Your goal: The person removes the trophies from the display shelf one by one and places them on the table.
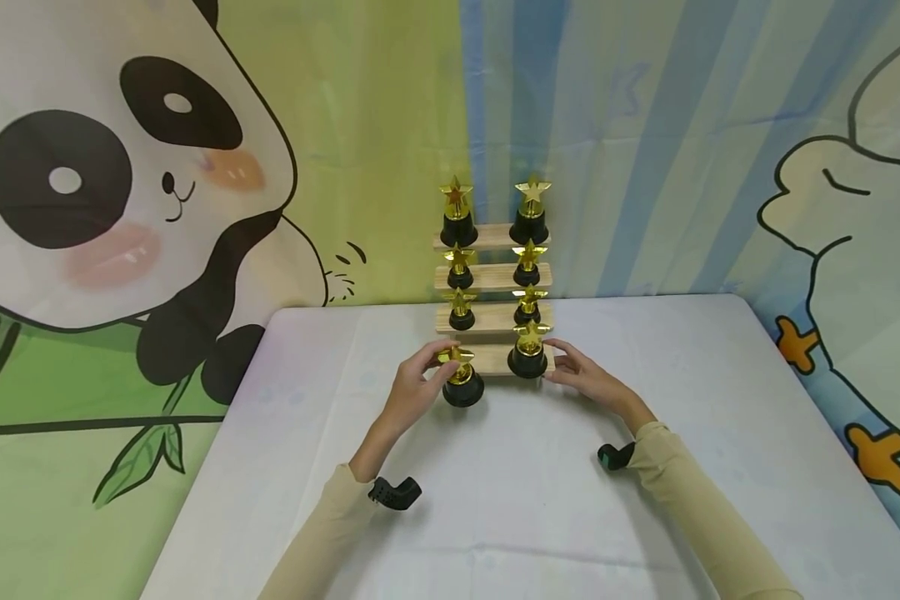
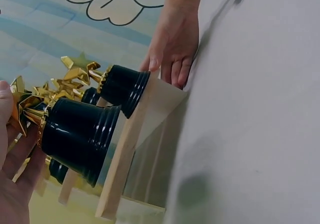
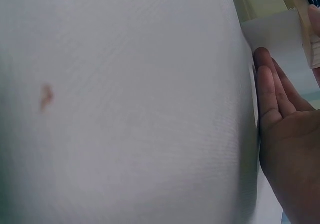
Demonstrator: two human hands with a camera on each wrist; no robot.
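My left hand (image 1: 408, 390) pinches the gold star top of a small trophy (image 1: 462, 390) with a round black base. This trophy is at the left front of the lowest board of a tiered wooden rack (image 1: 491, 359); whether its base touches the board, I cannot tell. At the rack's right end, my right hand (image 1: 596, 385) touches the pale side panel (image 3: 277, 34) with nearly straight fingers, its thumb near the board's end. Another star trophy (image 1: 528, 360) stands upright on the lowest board, at the right, close to that hand.
Each of the three higher boards bears two star trophies, such as the top left one (image 1: 458, 221) and the top right one (image 1: 529, 218). The rack stands on a white table (image 1: 510, 492), toward its back edge. Behind hangs a printed cloth (image 1: 390, 150) with a panda.
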